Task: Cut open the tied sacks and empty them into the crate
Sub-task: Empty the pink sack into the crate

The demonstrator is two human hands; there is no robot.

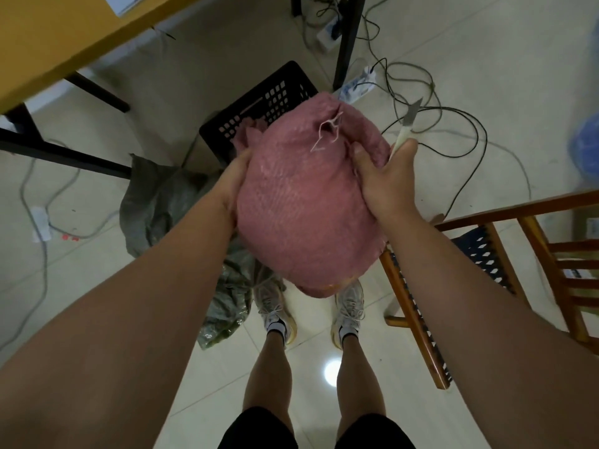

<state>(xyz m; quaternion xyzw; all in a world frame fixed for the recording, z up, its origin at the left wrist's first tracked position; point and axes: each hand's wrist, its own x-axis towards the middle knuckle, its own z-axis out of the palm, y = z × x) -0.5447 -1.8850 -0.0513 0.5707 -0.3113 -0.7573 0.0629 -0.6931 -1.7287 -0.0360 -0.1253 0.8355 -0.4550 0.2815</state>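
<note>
You hold one full pink mesh sack between both hands, lifted above the floor in front of your legs, its neck tied shut with white string. Your left hand presses flat against its side. Your right hand clasps the other side while pinching a knife, blade pointing away. One black perforated crate stands just beyond; its contents are hidden. One crumpled grey-green sack lies on the floor. No readable writing shows.

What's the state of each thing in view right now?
Pink sack: tied shut with string, held up in both hands.
Knife: in the right hand, blade pointing up and away.
Left hand: pressed against the sack's side.
Black crate: on the floor behind the sack.
Grey-green sack: crumpled on the floor.
</note>
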